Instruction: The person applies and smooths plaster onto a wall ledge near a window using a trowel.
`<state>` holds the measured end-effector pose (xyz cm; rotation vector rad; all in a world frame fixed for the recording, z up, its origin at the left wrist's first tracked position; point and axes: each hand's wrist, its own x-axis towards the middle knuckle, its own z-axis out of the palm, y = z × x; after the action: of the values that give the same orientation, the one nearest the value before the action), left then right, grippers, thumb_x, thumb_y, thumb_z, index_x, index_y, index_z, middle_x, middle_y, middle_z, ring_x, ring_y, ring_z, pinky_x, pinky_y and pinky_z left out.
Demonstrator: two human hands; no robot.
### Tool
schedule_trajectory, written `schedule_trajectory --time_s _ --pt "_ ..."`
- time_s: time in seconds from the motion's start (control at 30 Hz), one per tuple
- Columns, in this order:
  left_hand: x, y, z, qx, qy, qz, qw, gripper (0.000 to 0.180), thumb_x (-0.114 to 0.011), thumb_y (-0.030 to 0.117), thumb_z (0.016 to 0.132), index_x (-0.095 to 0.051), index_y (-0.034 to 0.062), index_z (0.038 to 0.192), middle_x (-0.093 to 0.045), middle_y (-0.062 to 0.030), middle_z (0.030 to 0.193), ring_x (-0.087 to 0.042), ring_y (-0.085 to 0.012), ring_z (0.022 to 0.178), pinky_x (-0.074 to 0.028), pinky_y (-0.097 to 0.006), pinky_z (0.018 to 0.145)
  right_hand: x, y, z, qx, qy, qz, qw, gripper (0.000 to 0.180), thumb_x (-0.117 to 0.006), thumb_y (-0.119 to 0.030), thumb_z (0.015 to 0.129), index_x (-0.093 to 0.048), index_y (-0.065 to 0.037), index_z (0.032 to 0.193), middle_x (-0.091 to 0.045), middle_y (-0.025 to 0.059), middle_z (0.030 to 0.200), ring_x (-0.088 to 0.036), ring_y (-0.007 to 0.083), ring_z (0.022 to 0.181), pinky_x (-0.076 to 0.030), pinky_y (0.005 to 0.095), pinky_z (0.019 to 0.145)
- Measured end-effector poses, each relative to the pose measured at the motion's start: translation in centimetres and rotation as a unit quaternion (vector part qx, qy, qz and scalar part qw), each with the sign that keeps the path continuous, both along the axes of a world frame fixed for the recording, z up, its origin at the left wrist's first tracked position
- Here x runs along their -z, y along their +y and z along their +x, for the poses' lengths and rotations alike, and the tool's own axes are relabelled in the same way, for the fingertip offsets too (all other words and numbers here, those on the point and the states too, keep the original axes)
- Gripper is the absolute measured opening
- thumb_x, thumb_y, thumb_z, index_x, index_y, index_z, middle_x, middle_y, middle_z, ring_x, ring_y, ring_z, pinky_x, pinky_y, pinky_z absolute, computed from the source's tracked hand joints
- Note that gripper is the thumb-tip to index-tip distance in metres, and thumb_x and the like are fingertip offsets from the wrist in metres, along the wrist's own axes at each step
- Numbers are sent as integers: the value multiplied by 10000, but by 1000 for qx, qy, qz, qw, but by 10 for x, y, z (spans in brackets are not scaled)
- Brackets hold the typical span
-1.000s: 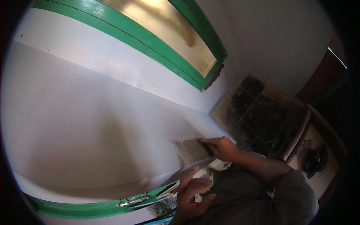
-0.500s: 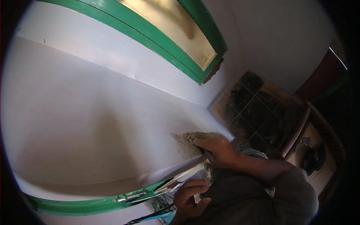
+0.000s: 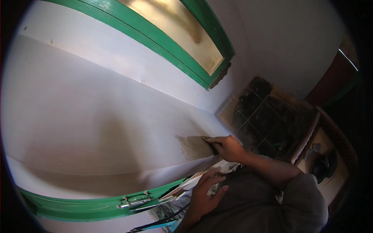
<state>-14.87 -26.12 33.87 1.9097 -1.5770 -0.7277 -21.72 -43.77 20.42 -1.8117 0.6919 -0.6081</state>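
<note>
My right hand (image 3: 230,149) is closed on a thin, dark, flat scraper (image 3: 213,150), pressed against the white wall (image 3: 155,116). Its handle is hidden in my grip. Left of the blade lies a grey-brown patch of filler (image 3: 192,148), fairly smooth, with a ragged left edge. My left hand (image 3: 206,194) hangs nearer to me, below the patch and close to my dark shirt. Its fingers are spread and nothing shows in them.
A green frame with a pale panel (image 3: 182,29) projects above. Another green frame (image 3: 77,207) with a metal bolt (image 3: 134,202) runs along the bottom. Dark floor tiles (image 3: 256,116) lie beyond my arm. At right stands a wooden chair (image 3: 342,143) with dark items on its seat.
My right hand has moved slightly up and to the right with the scraper. The patch now looks flatter and more of it shows. My left hand has risen a little, its fingers less curled.
</note>
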Motion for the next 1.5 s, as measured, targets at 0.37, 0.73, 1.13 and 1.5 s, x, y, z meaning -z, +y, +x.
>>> schedule_trajectory --time_s 0.37,0.73,1.13,1.5 --pt "17 4 -3 -26 18 17 999 595 -880 233 849 -605 71 1351 -155 -236 1645 -474 -368 1407 -553 -423 1033 -5 0 -4 -7 22 74 997 293 -607 -120 956 -759 -56 1199 -761 186 1116 -730 365 1038 -543 435 987" --pt "26 3 0 -33 15 9 999 600 -882 231 846 -602 70 1351 -176 -218 1627 -532 -346 1344 -564 -422 1018 4 2 0 11 6 54 998 287 -635 -121 955 -771 -111 1208 -774 169 1043 -754 317 928 -577 399 893" --pt "24 0 -6 9 103 35 994 537 -857 222 871 -643 77 1342 -442 -187 1508 -507 -305 1386 -536 -406 1041 4 0 2 18 8 73 997 287 -628 -120 955 -774 -107 1202 -776 173 1002 -757 315 892 -582 399 873" --pt "21 7 -3 -16 46 53 997 604 -881 244 852 -616 95 1374 -180 -209 1627 -478 -358 1410 -535 -423 1053 0 -1 -1 3 20 93 995 296 -601 -131 962 -761 -58 1200 -759 204 1087 -733 377 1002 -556 439 956"
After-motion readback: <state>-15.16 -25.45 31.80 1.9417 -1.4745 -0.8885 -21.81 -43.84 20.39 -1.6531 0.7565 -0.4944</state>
